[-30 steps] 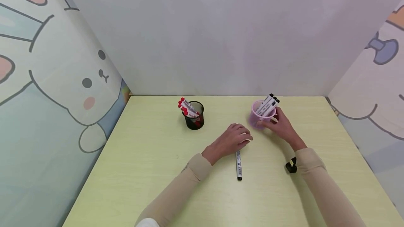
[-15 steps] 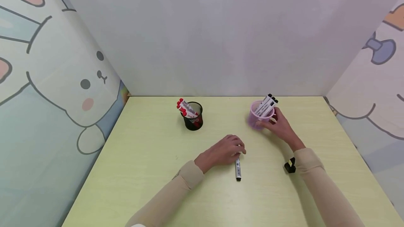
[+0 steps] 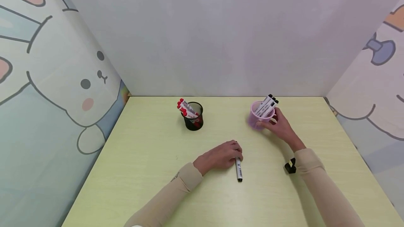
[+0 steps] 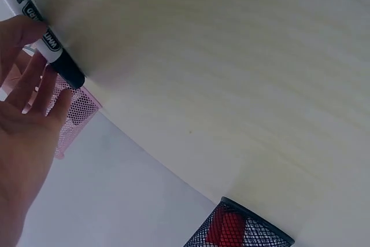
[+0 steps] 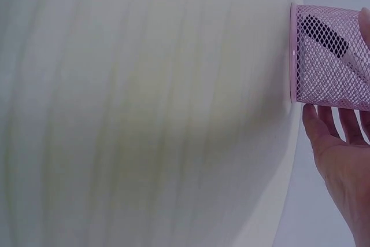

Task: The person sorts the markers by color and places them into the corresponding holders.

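A white marker (image 3: 238,171) with black ends lies on the table, slanting slightly. My left hand (image 3: 222,155) pinches it; in the left wrist view the thumb presses the marker's (image 4: 51,44) barrel and the fingers are on its other side. Farther right, a pink mesh pen cup (image 3: 256,122) stands upright with several black-capped markers (image 3: 267,106) leaning in it. My right hand (image 3: 280,126) holds that cup's right side, thumb in front and fingers partly hidden behind. In the right wrist view the fingers touch the cup's (image 5: 332,56) mesh wall.
A black mesh pen cup (image 3: 194,123) holding several red-capped markers (image 3: 187,109) stands at the back, left of the pink one. A small black object (image 3: 290,166) is beside the right sleeve. Behind the table (image 3: 142,150) rises a plain wall (image 3: 202,45); printed panels flank it.
My left hand has moved back toward me and slightly left, from near the pink cup to the lying marker, and taken hold of it. The right hand has stayed on the cup.
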The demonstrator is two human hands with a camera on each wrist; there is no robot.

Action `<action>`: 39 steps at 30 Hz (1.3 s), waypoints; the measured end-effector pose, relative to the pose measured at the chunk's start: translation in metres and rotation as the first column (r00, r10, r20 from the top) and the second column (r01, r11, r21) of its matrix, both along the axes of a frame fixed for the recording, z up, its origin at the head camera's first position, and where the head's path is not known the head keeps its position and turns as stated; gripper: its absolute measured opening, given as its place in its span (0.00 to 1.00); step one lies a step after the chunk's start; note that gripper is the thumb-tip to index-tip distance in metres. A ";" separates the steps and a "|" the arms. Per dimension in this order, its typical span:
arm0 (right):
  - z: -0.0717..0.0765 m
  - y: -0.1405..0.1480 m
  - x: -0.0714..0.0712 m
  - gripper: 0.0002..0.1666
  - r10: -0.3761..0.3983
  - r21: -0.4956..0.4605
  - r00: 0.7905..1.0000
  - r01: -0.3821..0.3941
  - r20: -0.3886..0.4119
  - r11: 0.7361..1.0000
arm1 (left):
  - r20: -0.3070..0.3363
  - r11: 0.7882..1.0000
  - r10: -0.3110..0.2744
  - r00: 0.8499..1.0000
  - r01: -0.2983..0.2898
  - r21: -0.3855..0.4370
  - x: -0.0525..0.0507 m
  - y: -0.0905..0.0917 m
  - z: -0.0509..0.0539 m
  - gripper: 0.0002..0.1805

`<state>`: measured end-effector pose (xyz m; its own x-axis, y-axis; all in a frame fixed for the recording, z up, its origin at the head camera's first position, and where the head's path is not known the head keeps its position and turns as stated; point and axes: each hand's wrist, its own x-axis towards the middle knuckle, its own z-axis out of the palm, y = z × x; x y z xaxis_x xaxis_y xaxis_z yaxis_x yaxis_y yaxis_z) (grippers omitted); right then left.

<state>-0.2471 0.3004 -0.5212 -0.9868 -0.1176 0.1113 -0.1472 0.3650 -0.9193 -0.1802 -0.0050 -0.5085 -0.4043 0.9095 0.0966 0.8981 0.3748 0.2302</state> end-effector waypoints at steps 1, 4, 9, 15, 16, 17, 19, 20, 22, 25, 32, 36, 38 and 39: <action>0.000 0.000 0.000 0.52 0.000 0.000 1.000 0.000 0.000 1.000 | 0.013 1.000 0.002 1.000 -0.002 0.000 0.000 0.000 0.000 0.10; -0.001 0.001 -0.001 0.52 -0.004 -0.003 1.000 0.004 0.001 1.000 | 0.034 1.000 0.008 0.999 -0.008 -0.008 0.001 0.000 -0.001 0.10; -0.002 0.002 0.000 0.53 -0.003 -0.010 1.000 0.003 0.009 1.000 | 0.029 1.000 0.014 0.999 -0.014 -0.027 0.001 0.001 0.000 0.10; -0.002 0.002 0.000 0.54 0.010 -0.014 1.000 -0.010 0.009 1.000 | -0.012 1.000 0.002 1.000 -0.002 0.001 0.000 0.002 0.001 0.09; -0.002 0.002 0.000 0.54 0.009 -0.015 1.000 -0.009 0.009 1.000 | -0.027 1.000 -0.004 1.000 0.004 0.010 -0.001 0.002 0.001 0.09; -0.002 0.002 0.000 0.54 0.008 -0.013 1.000 -0.008 0.008 1.000 | -0.047 1.000 -0.012 0.999 0.013 0.020 -0.001 0.003 0.000 0.09; 0.001 0.000 0.002 0.53 0.010 -0.016 1.000 -0.009 0.011 1.000 | -0.075 0.999 -0.022 0.997 0.025 0.035 -0.001 0.002 0.000 0.09; 0.006 -0.002 0.004 0.53 0.013 -0.020 1.000 -0.012 0.016 1.000 | -0.083 0.999 -0.020 0.996 0.023 0.035 -0.001 0.002 0.000 0.09; 0.015 -0.005 0.009 0.52 0.020 -0.030 1.000 -0.019 0.023 0.999 | -0.091 0.999 -0.018 0.996 0.021 0.034 0.000 0.003 0.000 0.09; 0.029 -0.011 0.016 0.52 0.031 -0.041 0.999 -0.029 0.040 0.999 | -0.121 0.999 -0.007 0.993 0.012 0.045 -0.001 0.004 0.002 0.09; 0.030 -0.011 0.016 0.52 0.035 -0.034 0.999 -0.034 0.022 0.999 | -0.212 0.989 0.012 0.977 0.020 0.146 -0.007 0.009 0.007 0.09; 0.028 -0.010 0.016 0.52 0.029 -0.040 0.999 -0.028 0.027 0.999 | -0.213 0.988 0.027 0.977 0.007 0.154 -0.009 0.013 0.012 0.09; 0.024 -0.009 0.014 0.53 0.027 -0.042 0.999 -0.026 0.026 0.999 | -0.207 0.987 0.034 0.978 0.000 0.161 -0.010 0.014 0.014 0.10; 0.020 -0.007 0.011 0.53 0.026 -0.040 0.999 -0.025 0.022 0.999 | -0.206 0.986 0.039 0.978 -0.004 0.167 -0.011 0.015 0.015 0.11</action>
<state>-0.2358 0.2932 -0.5013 -0.9859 -0.1390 0.0937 -0.1347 0.3245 -0.9362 -0.1910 0.0097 -0.4934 -0.3789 0.8651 0.3286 0.9248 0.3671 0.0998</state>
